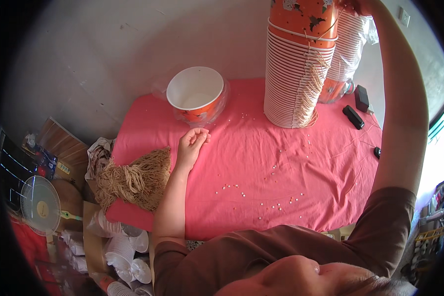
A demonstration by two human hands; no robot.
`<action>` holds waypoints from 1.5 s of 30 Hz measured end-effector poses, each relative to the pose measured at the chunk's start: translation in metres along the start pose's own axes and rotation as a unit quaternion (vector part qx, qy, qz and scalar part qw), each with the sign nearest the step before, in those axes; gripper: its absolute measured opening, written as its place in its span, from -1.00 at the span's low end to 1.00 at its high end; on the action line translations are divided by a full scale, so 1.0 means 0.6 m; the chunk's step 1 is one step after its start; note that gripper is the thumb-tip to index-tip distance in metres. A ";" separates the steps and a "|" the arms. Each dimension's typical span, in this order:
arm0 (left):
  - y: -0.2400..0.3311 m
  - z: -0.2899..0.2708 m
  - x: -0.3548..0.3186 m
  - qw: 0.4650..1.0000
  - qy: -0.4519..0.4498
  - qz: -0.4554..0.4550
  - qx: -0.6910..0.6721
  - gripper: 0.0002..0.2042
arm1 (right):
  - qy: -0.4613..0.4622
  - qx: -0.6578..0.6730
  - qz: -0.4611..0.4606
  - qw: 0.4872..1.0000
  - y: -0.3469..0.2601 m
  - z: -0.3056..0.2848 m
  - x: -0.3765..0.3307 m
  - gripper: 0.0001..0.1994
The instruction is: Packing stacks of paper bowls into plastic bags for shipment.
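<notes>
A tall stack of white-rimmed paper buckets [293, 79] stands toward the right of the table, with string handles hanging down its right side. On top is an orange paper bucket [301, 22] printed with dark bat shapes. My right hand [356, 6] is raised to that bucket's upper right side and closes on it; the picture's top edge cuts off part of the bucket, and the fingers are dim. My left hand [193, 143] rests low over the cloth with its fingers curled together and nothing visible in them. Just beyond it stands another bucket [195, 89], white inside, wrapped in clear plastic.
Pink cloth [241, 158] covers the table, with small pale bits scattered over it. A bundle of tan strings [135, 177] lies at the left edge. Behind the stack is a plastic-wrapped bucket stack [348, 49]. Black devices [352, 117] lie at right; a fan [40, 204] stands at left.
</notes>
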State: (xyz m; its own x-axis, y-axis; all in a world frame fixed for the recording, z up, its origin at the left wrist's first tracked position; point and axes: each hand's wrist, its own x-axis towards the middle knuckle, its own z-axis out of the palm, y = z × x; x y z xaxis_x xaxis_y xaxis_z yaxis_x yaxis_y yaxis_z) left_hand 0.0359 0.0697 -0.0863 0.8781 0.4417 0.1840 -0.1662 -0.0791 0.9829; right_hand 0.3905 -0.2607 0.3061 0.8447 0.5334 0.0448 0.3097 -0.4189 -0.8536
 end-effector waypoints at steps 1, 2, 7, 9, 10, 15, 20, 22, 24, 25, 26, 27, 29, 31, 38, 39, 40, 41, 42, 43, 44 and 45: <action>-0.003 -0.002 0.000 1.000 0.002 0.000 0.001 -0.87 | 0.003 -0.005 0.025 1.000 0.001 0.006 0.002 -0.51; -0.005 -0.003 0.000 1.000 0.004 -0.001 0.001 -0.87 | 0.007 -0.011 0.050 0.999 0.003 0.011 0.002 -0.51; -0.003 0.003 0.004 1.000 0.002 -0.009 -0.002 -0.88 | 0.009 0.002 0.034 0.999 0.026 0.005 -0.002 -0.51; -0.005 0.002 0.004 1.000 0.002 -0.010 -0.002 -0.88 | 0.019 0.005 0.030 0.999 0.024 0.013 -0.006 -0.50; -0.005 0.001 0.003 1.000 0.001 -0.009 -0.003 -0.88 | 0.018 0.006 0.031 0.999 0.024 0.017 -0.008 -0.50; -0.003 0.003 0.003 1.000 0.001 -0.011 -0.001 -0.88 | 0.015 0.042 -0.011 0.999 0.028 0.026 -0.015 -0.41; -0.007 -0.005 0.002 1.000 0.009 -0.013 -0.007 -0.88 | 0.139 -0.018 -0.033 0.990 0.029 0.052 -0.020 -0.34; -0.006 -0.002 0.003 1.000 0.006 -0.015 -0.006 -0.88 | 0.292 -0.116 -0.116 0.942 0.030 0.058 -0.026 -0.27; -0.006 -0.003 0.004 1.000 0.006 -0.018 -0.004 -0.88 | 0.272 -0.072 -0.162 0.946 0.027 0.044 -0.016 -0.27; -0.007 -0.005 0.002 1.000 0.007 -0.019 -0.002 -0.87 | 0.246 -0.141 -0.256 0.924 0.013 0.064 -0.033 -0.28; -0.008 -0.007 0.002 1.000 0.008 -0.019 0.001 -0.87 | 0.217 -0.207 -0.345 0.889 0.000 0.085 -0.051 -0.29; -0.008 -0.007 0.003 1.000 0.007 -0.019 0.000 -0.87 | 0.202 -0.232 -0.323 0.895 -0.008 0.104 -0.075 -0.32; -0.009 -0.007 0.006 1.000 0.006 -0.015 -0.004 -0.87 | 0.216 -0.232 -0.308 0.897 -0.002 0.105 -0.070 -0.34; -0.008 -0.008 0.006 1.000 0.005 -0.014 -0.003 -0.87 | 0.230 -0.229 -0.295 0.899 0.003 0.110 -0.070 -0.35; -0.013 -0.007 0.007 1.000 0.003 -0.017 -0.004 -0.87 | 0.216 -0.197 -0.295 0.910 0.033 0.108 -0.055 -0.44; -0.012 -0.006 0.005 1.000 0.004 -0.017 -0.004 -0.87 | 0.205 -0.176 -0.303 0.914 0.032 0.110 -0.059 -0.44; -0.010 -0.005 0.003 1.000 0.003 -0.011 -0.002 -0.87 | 0.204 -0.176 -0.303 0.914 0.032 0.111 -0.060 -0.44; -0.008 -0.005 0.000 1.000 0.002 -0.005 0.000 -0.87 | 0.203 -0.166 -0.306 0.915 0.033 0.111 -0.059 -0.44; -0.007 -0.006 0.000 1.000 0.001 -0.004 0.000 -0.87 | 0.203 -0.157 -0.310 0.915 0.033 0.109 -0.058 -0.44; -0.006 -0.007 -0.001 1.000 0.005 -0.008 -0.003 -0.87 | 0.203 -0.157 -0.310 0.915 0.035 0.108 -0.056 -0.44; -0.005 -0.007 -0.001 1.000 0.009 -0.013 -0.005 -0.87 | 0.204 -0.147 -0.312 0.916 0.040 0.109 -0.052 -0.46; -0.004 -0.009 0.000 1.000 0.009 -0.012 -0.005 -0.87 | 0.203 -0.136 -0.316 0.917 0.040 0.112 -0.050 -0.47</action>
State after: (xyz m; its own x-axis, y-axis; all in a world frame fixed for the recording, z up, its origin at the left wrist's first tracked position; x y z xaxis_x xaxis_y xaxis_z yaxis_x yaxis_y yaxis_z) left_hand 0.0339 0.0746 -0.0887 0.8736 0.4594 0.1604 -0.1503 -0.0587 0.9869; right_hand 0.3431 -0.2376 0.2493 0.5352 0.4377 0.7224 0.8437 -0.3186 -0.4321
